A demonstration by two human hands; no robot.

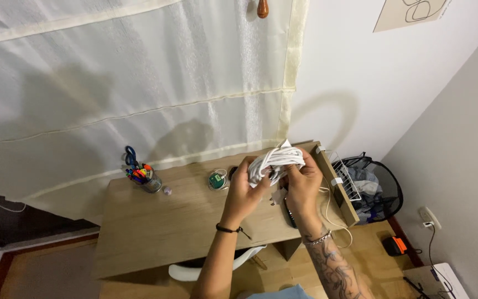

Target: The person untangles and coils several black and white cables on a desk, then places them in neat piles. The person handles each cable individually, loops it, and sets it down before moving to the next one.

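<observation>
Left hand (243, 191), right hand (303, 185) – gripping white cable bundle (275, 160)

desk (156, 221) middle bare, pen cup (149, 180) left

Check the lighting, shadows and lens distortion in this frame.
Head view: even indoor light, no glare; soft shadows fall on the curtain and wall; wide-angle lens bends the desk edges; both hands, left hand and right hand, and the white cable bundle stay sharp.
</observation>
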